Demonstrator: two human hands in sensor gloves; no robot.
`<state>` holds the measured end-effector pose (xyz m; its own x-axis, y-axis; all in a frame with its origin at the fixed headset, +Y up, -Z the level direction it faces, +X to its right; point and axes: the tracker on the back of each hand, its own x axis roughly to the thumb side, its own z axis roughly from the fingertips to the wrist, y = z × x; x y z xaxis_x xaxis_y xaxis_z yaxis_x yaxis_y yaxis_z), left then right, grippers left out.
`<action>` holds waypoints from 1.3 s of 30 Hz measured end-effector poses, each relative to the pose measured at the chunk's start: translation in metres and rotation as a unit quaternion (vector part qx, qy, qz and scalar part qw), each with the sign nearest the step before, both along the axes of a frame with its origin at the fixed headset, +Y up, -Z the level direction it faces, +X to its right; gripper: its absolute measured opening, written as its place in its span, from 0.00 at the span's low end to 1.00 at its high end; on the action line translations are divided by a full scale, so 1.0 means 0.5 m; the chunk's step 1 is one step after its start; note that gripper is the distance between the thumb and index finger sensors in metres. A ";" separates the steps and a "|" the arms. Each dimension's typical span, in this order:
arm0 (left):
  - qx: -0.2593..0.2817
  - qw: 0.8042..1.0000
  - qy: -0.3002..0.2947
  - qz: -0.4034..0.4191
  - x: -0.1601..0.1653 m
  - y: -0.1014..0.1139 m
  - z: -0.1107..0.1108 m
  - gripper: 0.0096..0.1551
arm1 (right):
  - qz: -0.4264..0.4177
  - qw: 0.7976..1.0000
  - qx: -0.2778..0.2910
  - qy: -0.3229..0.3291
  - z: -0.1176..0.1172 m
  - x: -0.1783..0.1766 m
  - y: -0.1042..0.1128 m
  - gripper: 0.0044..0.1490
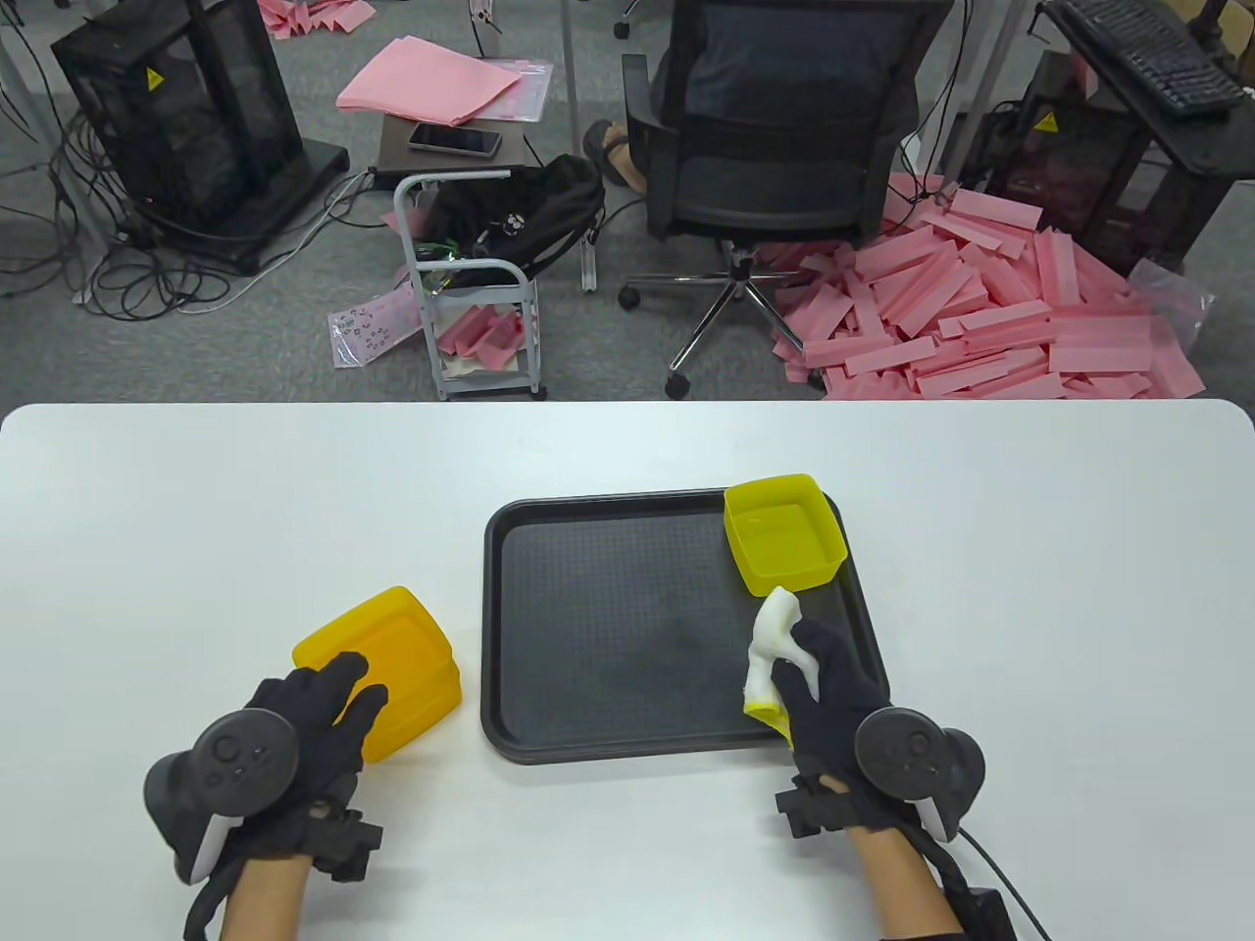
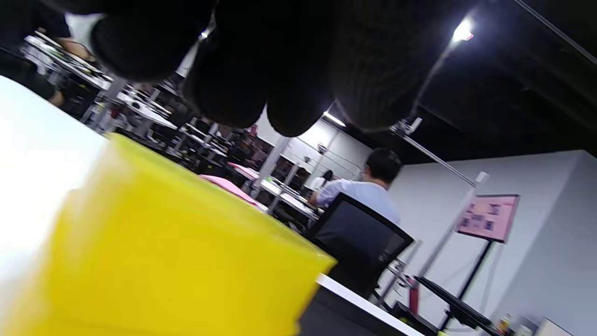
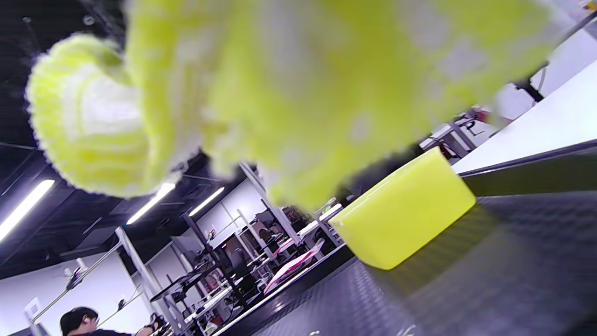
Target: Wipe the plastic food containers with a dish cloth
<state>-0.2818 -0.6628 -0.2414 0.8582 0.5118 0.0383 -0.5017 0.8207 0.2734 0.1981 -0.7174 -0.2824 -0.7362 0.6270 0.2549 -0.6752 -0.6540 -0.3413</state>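
Note:
An orange-yellow plastic container (image 1: 392,657) lies upside down on the white table, left of the black tray (image 1: 608,637). My left hand (image 1: 314,711) reaches over its near corner with fingers spread; in the left wrist view the fingers (image 2: 261,60) hang just above the container (image 2: 154,252). A lighter yellow container (image 1: 782,532) stands open side up in the tray's far right corner. My right hand (image 1: 819,686) grips a bunched white and yellow dish cloth (image 1: 773,652) over the tray, just short of that container. The cloth (image 3: 261,84) fills the top of the right wrist view, with the container (image 3: 401,210) behind it.
The tray's ribbed floor (image 1: 627,608) is bare apart from the container. Beyond the table's far edge are an office chair (image 1: 775,147), a small cart (image 1: 471,284) and a heap of pink foam strips (image 1: 980,304).

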 end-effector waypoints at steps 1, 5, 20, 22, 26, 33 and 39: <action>0.000 1.000 -0.014 -0.006 0.025 0.011 -0.012 0.31 | -0.004 1.000 -0.002 -0.006 -0.001 0.007 0.000 0.34; -0.002 0.998 -0.065 -0.025 0.120 0.042 -0.061 0.31 | -0.023 0.999 -0.007 -0.032 -0.005 0.039 -0.001 0.35; -0.144 0.970 -0.182 -0.075 0.435 0.019 -0.365 0.31 | -0.027 0.997 -0.030 -0.058 -0.013 0.069 -0.009 0.34; -0.162 0.965 -0.190 -0.077 0.465 0.000 -0.410 0.31 | -0.024 0.997 -0.032 -0.059 -0.015 0.069 -0.010 0.34; -0.206 0.954 -0.181 -0.120 0.519 -0.041 -0.490 0.32 | -0.025 0.997 -0.037 -0.061 -0.019 0.072 -0.014 0.34; -0.249 0.942 -0.179 -0.140 0.584 -0.116 -0.571 0.39 | -0.029 0.997 -0.035 -0.065 -0.021 0.080 -0.011 0.34; -0.259 0.943 -0.178 -0.106 0.592 -0.145 -0.593 0.36 | -0.022 0.997 -0.037 -0.059 -0.023 0.080 -0.012 0.34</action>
